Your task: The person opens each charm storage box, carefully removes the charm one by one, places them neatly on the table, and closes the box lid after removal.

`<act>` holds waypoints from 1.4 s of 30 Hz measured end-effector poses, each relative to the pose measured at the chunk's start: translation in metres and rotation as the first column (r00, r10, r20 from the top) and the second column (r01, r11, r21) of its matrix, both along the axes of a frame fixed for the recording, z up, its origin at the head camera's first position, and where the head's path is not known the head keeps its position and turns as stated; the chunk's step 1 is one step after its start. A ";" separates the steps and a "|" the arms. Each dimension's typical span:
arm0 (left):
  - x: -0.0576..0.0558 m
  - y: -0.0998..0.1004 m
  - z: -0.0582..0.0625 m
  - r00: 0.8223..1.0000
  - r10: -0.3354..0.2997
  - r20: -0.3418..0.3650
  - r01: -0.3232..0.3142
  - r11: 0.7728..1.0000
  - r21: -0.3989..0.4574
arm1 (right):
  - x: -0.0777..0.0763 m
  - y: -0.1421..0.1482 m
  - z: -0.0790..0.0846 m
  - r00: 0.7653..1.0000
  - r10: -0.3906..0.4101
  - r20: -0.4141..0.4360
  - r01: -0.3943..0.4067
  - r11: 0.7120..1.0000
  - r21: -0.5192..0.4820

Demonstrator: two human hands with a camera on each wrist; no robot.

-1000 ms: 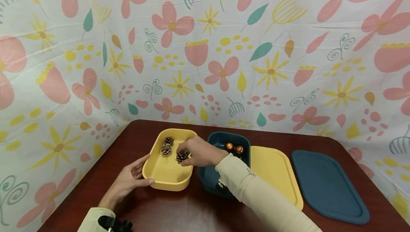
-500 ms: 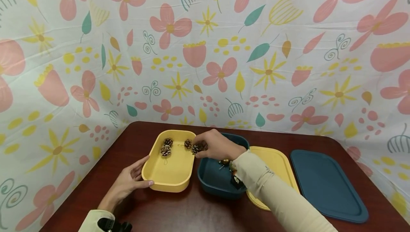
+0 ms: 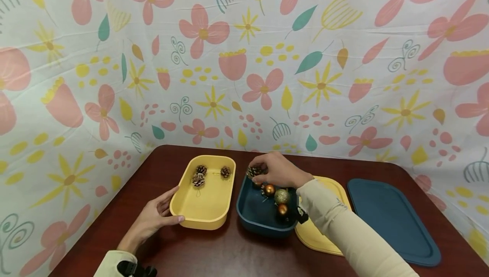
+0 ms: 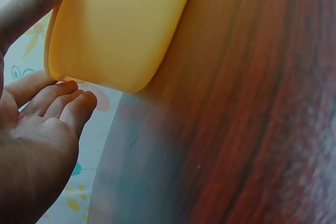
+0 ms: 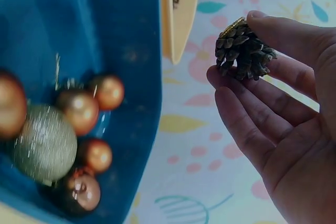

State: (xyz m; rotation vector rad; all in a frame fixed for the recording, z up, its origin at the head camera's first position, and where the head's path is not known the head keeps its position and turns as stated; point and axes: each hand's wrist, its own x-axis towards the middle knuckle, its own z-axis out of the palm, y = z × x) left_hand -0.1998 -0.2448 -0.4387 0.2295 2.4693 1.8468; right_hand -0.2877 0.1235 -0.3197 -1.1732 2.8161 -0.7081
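Note:
My right hand (image 3: 282,170) pinches a brown pinecone (image 3: 254,172) between thumb and fingertips, above the far end of a dark blue box (image 3: 263,227). Gold trim shows on top of this pinecone in the right wrist view. Several copper balls (image 5: 79,109) and a larger glittery gold ball (image 5: 44,142) lie in the blue box. To its left stands a yellow box (image 3: 206,204) with three pinecones (image 3: 198,179) inside. At its near left corner, my left hand (image 3: 153,217) holds the yellow box, the thumb at the near side and the fingers along the left wall.
A yellow lid (image 3: 321,238) lies flat just right of the blue box, partly under the right sleeve. Farther right is a dark blue lid (image 3: 397,221). A floral cloth (image 3: 244,77) hangs behind the dark wooden table (image 3: 214,255).
My right hand has carried the pinecone rightward from over the yellow box to over the blue box. A pinecone at the yellow box's right side has come into view. The left hand stays put.

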 end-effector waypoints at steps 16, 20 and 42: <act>0.000 0.001 -0.001 1.000 0.005 0.024 -0.005 1.000 -0.002 | -0.018 0.057 -0.018 0.985 -0.171 0.004 0.171 0.984 -0.053; -0.001 0.001 0.000 1.000 0.008 0.018 -0.008 1.000 -0.013 | -0.021 0.071 -0.020 0.977 -0.212 0.018 0.213 0.975 -0.060; -0.001 0.002 0.001 1.000 0.017 0.025 -0.017 1.000 -0.014 | -0.038 0.119 -0.054 0.900 -0.432 -0.056 0.430 0.902 -0.049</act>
